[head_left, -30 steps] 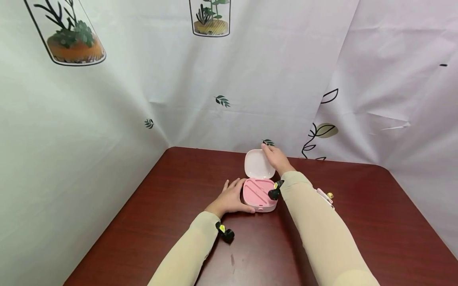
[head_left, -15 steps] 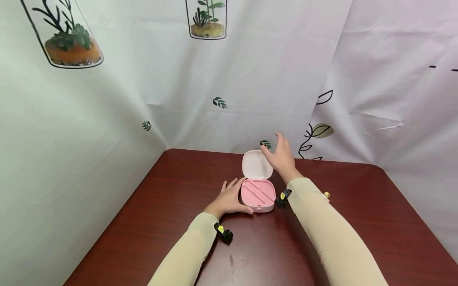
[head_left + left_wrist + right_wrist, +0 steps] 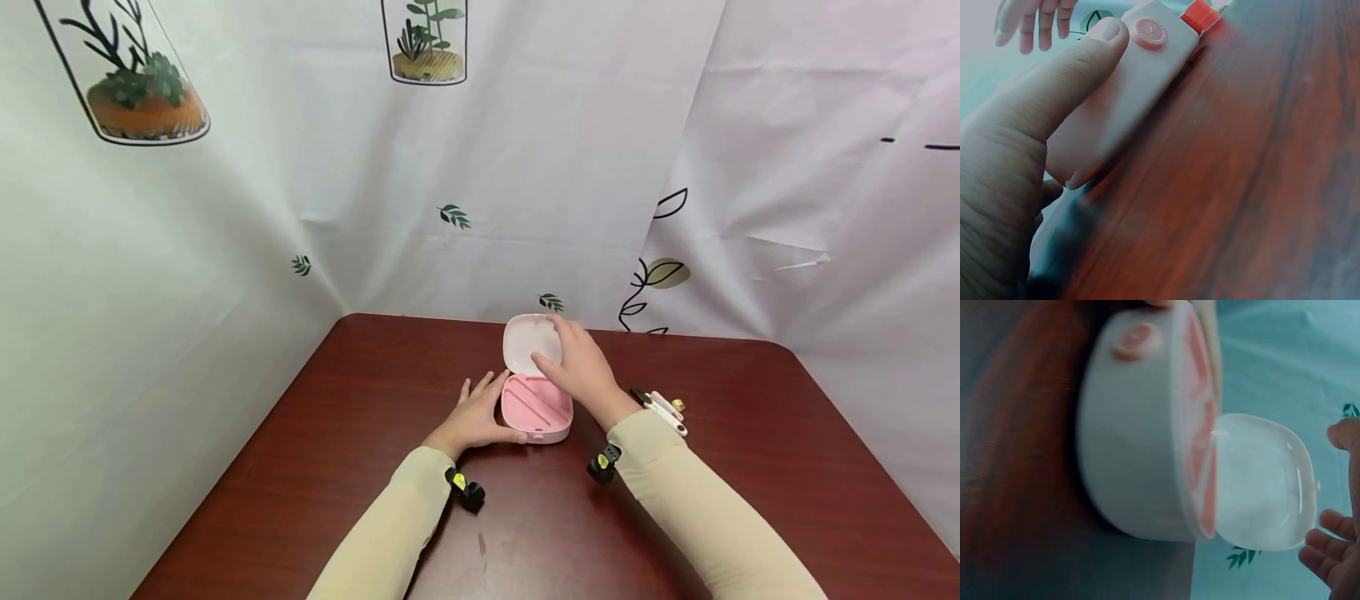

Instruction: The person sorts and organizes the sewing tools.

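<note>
A pink lunch box [image 3: 536, 408] sits on the table with its white hinged lid [image 3: 522, 342] tilted up behind it. Diagonal grooves run across its pink inner tray, and a round button [image 3: 1150, 33] marks the front wall. My left hand [image 3: 472, 421] grips the box's left side, thumb along the front wall and fingers round toward the back. In the head view my right hand [image 3: 583, 367] overlaps the lid's right part. The right wrist view shows this hand's fingers [image 3: 1329, 547] loosely spread beside the lid [image 3: 1263, 487], holding nothing.
White and pink slim items [image 3: 666, 412] and a small gold-coloured piece [image 3: 678, 405] lie on the table to the right, near my right sleeve [image 3: 705, 492]. A white printed cloth [image 3: 420, 267] hangs along the table's back edge. Part of a red object [image 3: 1200, 15] shows beyond the box.
My right hand has come off the lid's right edge, lifted away to the right, then lowered back toward the lid. My left hand stays on the lunch box.
</note>
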A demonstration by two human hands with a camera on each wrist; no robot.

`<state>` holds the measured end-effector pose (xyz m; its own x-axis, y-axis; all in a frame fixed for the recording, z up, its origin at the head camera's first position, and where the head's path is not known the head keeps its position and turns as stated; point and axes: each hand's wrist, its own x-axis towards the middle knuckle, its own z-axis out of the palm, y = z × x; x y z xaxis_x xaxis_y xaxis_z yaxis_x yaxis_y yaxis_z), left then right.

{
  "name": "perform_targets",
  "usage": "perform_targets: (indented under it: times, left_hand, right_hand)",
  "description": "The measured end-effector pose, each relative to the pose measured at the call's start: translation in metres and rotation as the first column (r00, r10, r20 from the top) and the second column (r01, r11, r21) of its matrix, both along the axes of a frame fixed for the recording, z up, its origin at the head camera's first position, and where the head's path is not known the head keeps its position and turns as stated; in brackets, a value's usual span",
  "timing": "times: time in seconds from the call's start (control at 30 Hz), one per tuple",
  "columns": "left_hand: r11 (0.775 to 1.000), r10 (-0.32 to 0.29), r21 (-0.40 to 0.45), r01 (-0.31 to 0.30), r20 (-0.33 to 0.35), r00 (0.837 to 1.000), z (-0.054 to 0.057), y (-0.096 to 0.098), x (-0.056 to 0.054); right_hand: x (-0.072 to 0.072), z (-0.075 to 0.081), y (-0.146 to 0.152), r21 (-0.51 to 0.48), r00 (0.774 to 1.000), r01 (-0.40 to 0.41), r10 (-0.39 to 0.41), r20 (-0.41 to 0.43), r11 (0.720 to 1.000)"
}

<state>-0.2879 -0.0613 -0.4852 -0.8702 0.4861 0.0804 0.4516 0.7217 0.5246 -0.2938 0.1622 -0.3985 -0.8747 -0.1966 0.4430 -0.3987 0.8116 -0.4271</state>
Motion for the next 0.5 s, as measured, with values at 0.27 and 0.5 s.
perform_targets:
  times: [0.27, 0.5]
  left_hand:
    - [1.000, 0.004, -0.025, -0.005, -0.019, 1.000, 0.000, 0.001, 0.000]
    - [1.000, 0.001, -0.010, -0.001, -0.035, 0.999, 0.002, 0.001, 0.001]
  right_hand:
    - [0.022, -0.016, -0.011, 0.163, 0.992, -0.076, 0.058, 0.111, 0.984]
    - [0.033, -0.026, -0.018, 0.281, 0.988, -0.088, 0.049, 0.143, 0.956]
